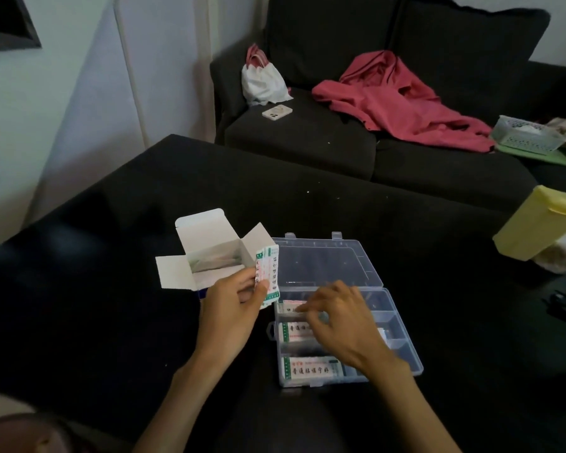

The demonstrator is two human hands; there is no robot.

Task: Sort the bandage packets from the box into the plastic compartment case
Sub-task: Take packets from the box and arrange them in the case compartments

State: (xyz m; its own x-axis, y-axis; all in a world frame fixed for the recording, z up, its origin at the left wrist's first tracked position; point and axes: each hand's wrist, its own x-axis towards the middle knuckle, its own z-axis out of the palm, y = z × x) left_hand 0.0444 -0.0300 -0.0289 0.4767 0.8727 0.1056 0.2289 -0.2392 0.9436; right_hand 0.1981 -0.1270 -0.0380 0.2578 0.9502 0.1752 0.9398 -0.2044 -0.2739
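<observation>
Right hand (335,317) over case (402,348), left hand (234,300) pinching packets (268,273)

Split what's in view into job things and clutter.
Job: box; packets in left hand; case with packets inside, right hand over it.
Clutter: sofa; red garment; white bag; phone; basket; yellow container.
</observation>
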